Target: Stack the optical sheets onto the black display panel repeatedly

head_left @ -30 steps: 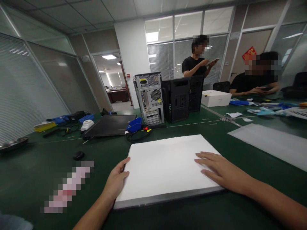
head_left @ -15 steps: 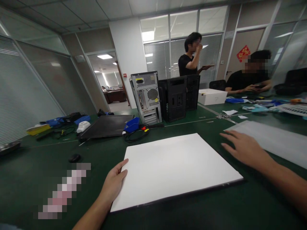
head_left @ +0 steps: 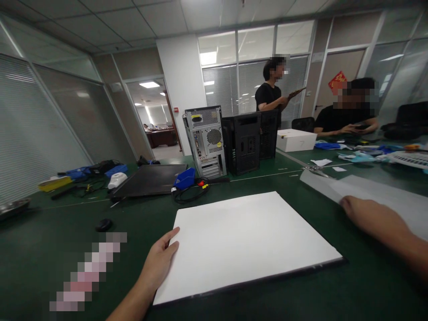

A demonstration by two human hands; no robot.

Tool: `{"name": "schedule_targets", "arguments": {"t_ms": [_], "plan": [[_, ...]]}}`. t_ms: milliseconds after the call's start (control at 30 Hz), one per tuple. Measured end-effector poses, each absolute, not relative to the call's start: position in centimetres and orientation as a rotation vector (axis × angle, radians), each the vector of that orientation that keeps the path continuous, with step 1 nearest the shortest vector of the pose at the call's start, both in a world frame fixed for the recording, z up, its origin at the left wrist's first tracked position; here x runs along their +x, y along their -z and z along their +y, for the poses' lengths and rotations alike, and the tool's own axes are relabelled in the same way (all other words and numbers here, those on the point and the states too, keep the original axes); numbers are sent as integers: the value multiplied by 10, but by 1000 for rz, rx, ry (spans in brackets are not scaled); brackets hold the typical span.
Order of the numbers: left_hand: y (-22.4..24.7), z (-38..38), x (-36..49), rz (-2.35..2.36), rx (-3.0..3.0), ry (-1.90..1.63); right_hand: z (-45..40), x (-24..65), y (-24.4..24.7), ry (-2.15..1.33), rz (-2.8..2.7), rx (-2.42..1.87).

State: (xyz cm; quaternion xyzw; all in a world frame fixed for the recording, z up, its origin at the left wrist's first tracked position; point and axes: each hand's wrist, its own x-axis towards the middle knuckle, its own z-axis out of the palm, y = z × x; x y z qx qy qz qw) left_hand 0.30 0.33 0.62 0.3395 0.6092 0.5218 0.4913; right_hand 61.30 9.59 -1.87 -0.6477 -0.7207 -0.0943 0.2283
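Observation:
A flat white panel with a dark lower edge (head_left: 247, 240) lies in front of me on the green table (head_left: 267, 294). My left hand (head_left: 161, 258) grips its left edge, with thumb and a finger on the white face. On the right, my right hand (head_left: 364, 214) is closed on the near edge of a translucent sheet (head_left: 377, 187). The sheet's left corner is raised off the table, and my fingertips are partly hidden behind the hand.
Computer cases (head_left: 206, 142) stand at the back, beside a white box (head_left: 296, 140). A dark flat screen (head_left: 149, 180), a blue tray (head_left: 184, 178) with cables and a black mouse (head_left: 104, 224) lie left. Two people are across the table.
My right hand has moved from open beside the translucent sheet to closed on its edge, and the sheet's corner has lifted. The standing person has lowered a hand from the face.

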Motion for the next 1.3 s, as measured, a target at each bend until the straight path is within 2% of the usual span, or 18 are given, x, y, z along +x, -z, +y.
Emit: {"name": "schedule_targets", "arguments": {"t_ms": [167, 333, 400, 600, 833, 967, 1100, 1200, 1300], "plan": [[-6, 3, 2, 1508, 882, -1260, 67, 513, -10, 230, -2151, -1739], [-8, 2, 4, 1498, 870, -1291, 34, 446, -29, -141, -2562, -1276], [-7, 2, 4, 1485, 861, -1295, 32, 440, -27, -56, -2532, -1274], [-3, 3, 2, 1473, 850, -1252, 47, 451, -10, 231, -2388, -1686], [-6, 2, 1, 1512, 871, -1254, 40, 438, -8, 70, -2521, -1316], [-7, 2, 2, 1541, 884, -1248, 41, 438, -10, 295, -2359, -1531], [-6, 2, 2, 1497, 883, -1269, 41, 438, -11, 248, -2364, -1736], [-5, 2, 2, 1476, 884, -1304, 40, 437, -8, 168, -2469, -1566], [-7, 2, 3, 1477, 879, -1307, 42, 438, -5, 234, -2505, -1390]]}}
